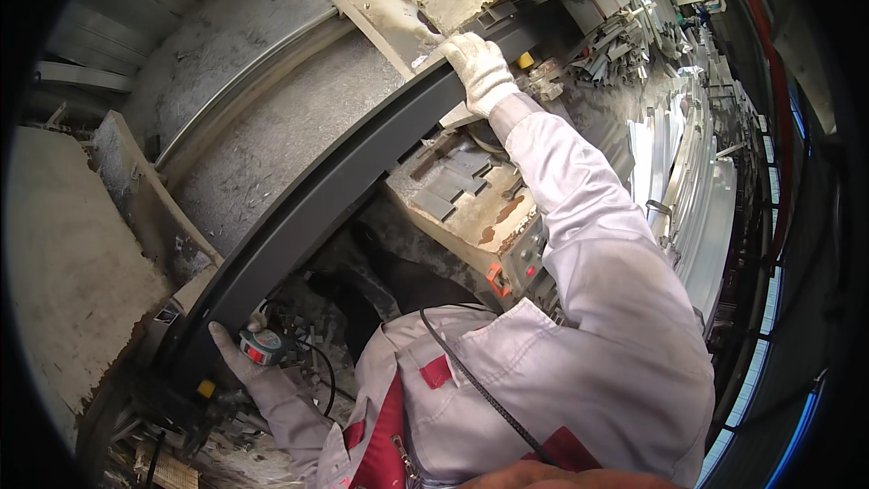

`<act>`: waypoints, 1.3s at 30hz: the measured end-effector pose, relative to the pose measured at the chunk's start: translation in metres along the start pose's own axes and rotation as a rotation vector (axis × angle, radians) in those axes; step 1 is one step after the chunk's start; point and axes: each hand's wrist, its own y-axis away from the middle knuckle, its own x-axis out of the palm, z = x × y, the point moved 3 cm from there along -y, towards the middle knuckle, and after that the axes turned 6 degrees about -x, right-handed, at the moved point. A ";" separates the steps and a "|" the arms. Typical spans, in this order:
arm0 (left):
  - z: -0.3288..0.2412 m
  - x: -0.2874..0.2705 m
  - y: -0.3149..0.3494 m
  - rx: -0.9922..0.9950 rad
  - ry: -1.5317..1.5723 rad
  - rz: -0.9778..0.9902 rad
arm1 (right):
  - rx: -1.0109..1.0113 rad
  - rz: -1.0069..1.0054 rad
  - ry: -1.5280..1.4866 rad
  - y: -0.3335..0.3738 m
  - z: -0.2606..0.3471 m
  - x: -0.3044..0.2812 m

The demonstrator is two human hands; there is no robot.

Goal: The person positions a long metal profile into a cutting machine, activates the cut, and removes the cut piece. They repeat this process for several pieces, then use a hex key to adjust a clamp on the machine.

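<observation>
A long dark grey metal profile (312, 195) lies slantwise in front of me, from the lower left up to the top right. My right hand (480, 71), in a white work glove, is at its far right part with the fingers curled over the edge. At the near left end, my gloved left hand (233, 355) holds a tape measure (262, 347) with a grey-green and red case. One finger of that hand lies along the profile's side. The tape's blade cannot be made out.
A machine box (471, 208) with a red button and an orange switch stands below the profile. Worn pale machine housings (77, 263) flank the left and top. Metal offcuts (625, 45) pile up at the upper right, beside long light profiles (697, 208). Shavings cover the floor (272, 118).
</observation>
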 end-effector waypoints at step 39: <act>-0.004 0.016 0.000 0.164 -0.239 0.235 | -0.019 -0.347 -0.231 0.027 0.011 0.003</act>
